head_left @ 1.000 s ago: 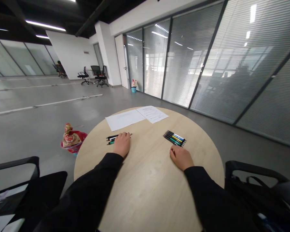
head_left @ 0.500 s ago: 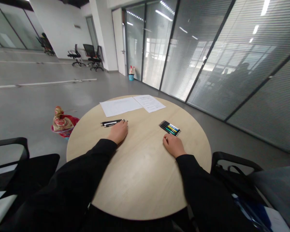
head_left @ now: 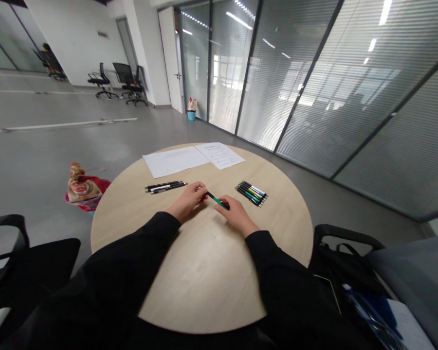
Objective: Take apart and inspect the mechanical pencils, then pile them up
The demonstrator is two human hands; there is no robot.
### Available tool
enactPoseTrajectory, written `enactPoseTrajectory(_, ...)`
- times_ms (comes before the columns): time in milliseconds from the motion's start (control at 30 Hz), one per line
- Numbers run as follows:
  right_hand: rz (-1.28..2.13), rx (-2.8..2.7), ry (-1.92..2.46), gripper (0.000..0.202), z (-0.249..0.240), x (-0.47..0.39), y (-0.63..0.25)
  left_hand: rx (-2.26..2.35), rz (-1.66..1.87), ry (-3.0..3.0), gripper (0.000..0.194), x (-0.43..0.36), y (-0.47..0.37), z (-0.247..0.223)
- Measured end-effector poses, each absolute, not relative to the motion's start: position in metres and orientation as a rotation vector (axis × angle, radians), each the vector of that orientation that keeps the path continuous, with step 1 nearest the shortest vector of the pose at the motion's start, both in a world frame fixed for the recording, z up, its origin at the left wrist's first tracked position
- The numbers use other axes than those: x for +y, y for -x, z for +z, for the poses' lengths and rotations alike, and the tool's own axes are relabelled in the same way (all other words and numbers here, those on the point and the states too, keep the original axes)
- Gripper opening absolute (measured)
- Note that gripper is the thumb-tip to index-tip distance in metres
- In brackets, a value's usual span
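A green and black pen (head_left: 218, 200) slants between my hands over the middle of the round table (head_left: 204, 272). At its dark end, the fingers of my left hand (head_left: 191, 198) are closed. The green end lies in the fingers of my right hand (head_left: 236, 213), partly covered by them. Left of my left hand rest several black and white pens (head_left: 165, 186). Beyond my right hand is a neat row of several pens (head_left: 251, 193) with black, white, blue, yellow and green barrels, lying side by side.
Two white paper sheets (head_left: 177, 161) lie at the table's far side, the right one printed. A bin with a red and tan bag (head_left: 83, 187) stands on the floor at left. Chairs flank the table, with a black bag (head_left: 350, 265) on the right one.
My left hand has moved right, away from the black and white pens. My right hand has come left from the pen row, and both now hold a green pen between them.
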State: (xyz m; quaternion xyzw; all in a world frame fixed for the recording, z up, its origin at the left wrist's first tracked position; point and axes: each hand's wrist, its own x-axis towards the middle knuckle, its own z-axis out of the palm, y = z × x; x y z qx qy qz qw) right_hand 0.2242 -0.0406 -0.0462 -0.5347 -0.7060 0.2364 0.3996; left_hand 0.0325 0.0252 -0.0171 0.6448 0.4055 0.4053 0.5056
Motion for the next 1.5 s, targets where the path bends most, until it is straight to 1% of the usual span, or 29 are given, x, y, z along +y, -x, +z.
enactPoseTrajectory(167,0.524,-1.740,1.329,0.018,-0.048,-0.038,-0.235,0.877,0.950,-1.382,0.019,0.025,-0.027,-0.020)
enactPoseTrajectory(300,0.531,-1.629,1.335,0.018,-0.049,-0.033,-0.246,0.827,0.942,-1.358,0.019,0.024,-0.024,-0.017)
enactPoseTrajectory(600,0.537,-1.597,1.371,0.023,-0.053,-0.029,-0.261,0.783,0.847,-1.491,0.022,0.016,-0.014,-0.009)
enactPoseTrajectory(900,0.589,-1.572,1.375,0.026,-0.058,-0.033,-0.270,0.818,0.764,-1.676,0.025,0.014,-0.006,-0.014)
enactPoseTrajectory(1033,0.583,-1.571,1.386,0.025,-0.055,-0.039,-0.268,0.883,0.795,-1.818,0.024,0.014,-0.006,-0.018)
enactPoseTrajectory(1200,0.507,-1.625,1.423,0.023,-0.049,-0.047,-0.262,0.946,0.840,-1.913,0.018,0.014,-0.006,-0.022)
enactPoseTrajectory(1500,0.486,-1.661,1.386,0.021,-0.045,-0.052,-0.259,0.988,0.825,-1.891,0.018,0.011,-0.006,-0.019)
